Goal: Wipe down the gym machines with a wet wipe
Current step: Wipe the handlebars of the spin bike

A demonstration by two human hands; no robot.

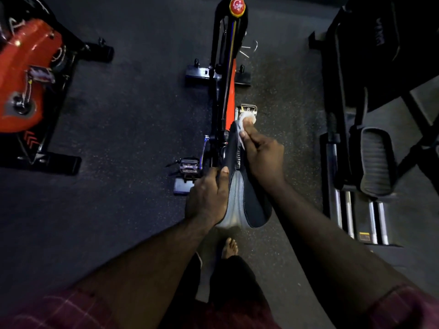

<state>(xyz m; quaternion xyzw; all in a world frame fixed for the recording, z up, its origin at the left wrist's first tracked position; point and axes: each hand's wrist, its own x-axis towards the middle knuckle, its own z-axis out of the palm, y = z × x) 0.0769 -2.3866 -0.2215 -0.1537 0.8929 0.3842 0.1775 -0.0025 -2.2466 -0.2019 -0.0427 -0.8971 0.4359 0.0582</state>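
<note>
wipe (245, 121) on one saddle (256, 210), two bikes (224, 67) (23, 74)

No wording can be read anywhere. The red knob (237, 5) at the far end of the middle bike (219, 67) bears a pale printed mark, too blurred to make out. The left bike (23, 67) shows red chevrons (31, 139) on its frame and a smudged sticker (40, 74). On the right machine (370, 67), a white logo (380, 32) and a small yellow label (364, 236) are illegible.
</note>
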